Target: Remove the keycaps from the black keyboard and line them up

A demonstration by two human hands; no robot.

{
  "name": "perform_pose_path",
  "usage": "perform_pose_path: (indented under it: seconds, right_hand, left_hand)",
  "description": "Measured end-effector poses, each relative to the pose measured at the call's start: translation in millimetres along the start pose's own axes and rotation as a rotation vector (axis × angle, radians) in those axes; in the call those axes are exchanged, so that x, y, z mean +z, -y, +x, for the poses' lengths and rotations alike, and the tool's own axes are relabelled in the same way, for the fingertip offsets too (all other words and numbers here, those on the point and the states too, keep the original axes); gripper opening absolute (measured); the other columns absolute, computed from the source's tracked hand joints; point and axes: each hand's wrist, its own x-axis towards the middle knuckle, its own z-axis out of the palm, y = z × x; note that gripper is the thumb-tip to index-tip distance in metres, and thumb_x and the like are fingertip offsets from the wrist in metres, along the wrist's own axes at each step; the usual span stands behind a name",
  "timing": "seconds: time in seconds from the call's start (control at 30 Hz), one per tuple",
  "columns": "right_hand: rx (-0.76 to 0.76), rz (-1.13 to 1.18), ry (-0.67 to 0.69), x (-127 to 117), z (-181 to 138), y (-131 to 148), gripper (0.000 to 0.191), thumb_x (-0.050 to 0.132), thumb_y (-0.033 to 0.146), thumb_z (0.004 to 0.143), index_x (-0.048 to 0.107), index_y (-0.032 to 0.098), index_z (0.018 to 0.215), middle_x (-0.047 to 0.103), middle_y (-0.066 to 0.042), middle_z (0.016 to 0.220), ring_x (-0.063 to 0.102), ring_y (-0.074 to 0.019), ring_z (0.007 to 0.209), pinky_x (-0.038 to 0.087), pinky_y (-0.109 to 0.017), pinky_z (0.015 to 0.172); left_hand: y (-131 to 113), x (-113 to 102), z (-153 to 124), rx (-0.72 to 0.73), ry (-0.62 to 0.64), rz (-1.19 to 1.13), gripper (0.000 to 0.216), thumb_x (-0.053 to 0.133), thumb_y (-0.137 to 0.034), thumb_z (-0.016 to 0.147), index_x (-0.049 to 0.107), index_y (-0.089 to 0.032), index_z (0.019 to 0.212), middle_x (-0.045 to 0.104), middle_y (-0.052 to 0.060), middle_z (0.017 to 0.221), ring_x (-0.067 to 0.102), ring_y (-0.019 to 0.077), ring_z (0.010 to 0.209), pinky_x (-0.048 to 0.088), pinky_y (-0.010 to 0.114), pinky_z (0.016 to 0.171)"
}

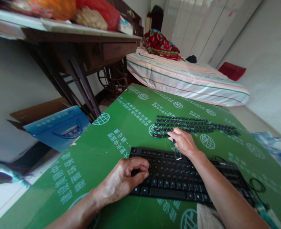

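Note:
A black keyboard (pixel 169 193) lies on the green table, its upper rows stripped of keycaps, with caps remaining along the lower rows. My left hand (pixel 129 175) rests loosely curled over its left end, a small gap between thumb and forefinger and nothing visible in it. Beyond the keyboard, removed keycaps (pixel 184 124) are laid out in several lines. My right hand (pixel 182 140) is closed on a wire keycap puller (pixel 178 156), its loop hanging toward the keyboard. Those fingertips are at the nearest line of keycaps; whether they also pinch a keycap cannot be made out.
The green table (pixel 116 111) has printed writing and globe marks. The keyboard's cable (pixel 257 186) coils at right. A sewing-machine table (pixel 83 38) bearing bags stands at left, above a blue bag (pixel 64 125). A bed (pixel 188 76) lies past the far edge.

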Motion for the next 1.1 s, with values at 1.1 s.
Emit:
perform_pose_path:
  seconds: [1.1]
  right_hand:
    - [0.602, 1.323, 0.114, -72, -75, 92, 0.038, 0.048, 0.05, 0.085, 0.058, 0.015, 0.076, 0.058, 0.002, 0.052, 0.047, -0.0062, 0.034, 0.036, -0.017, 0.036]
  left_hand:
    - [1, 6, 0, -0.055, -0.02, -0.252, 0.017, 0.059, -0.026, 0.077, 0.061, -0.013, 0.087, 0.069, 0.003, 0.074, 0.064, 0.0138, 0.066, 0.05, 0.022, 0.061]
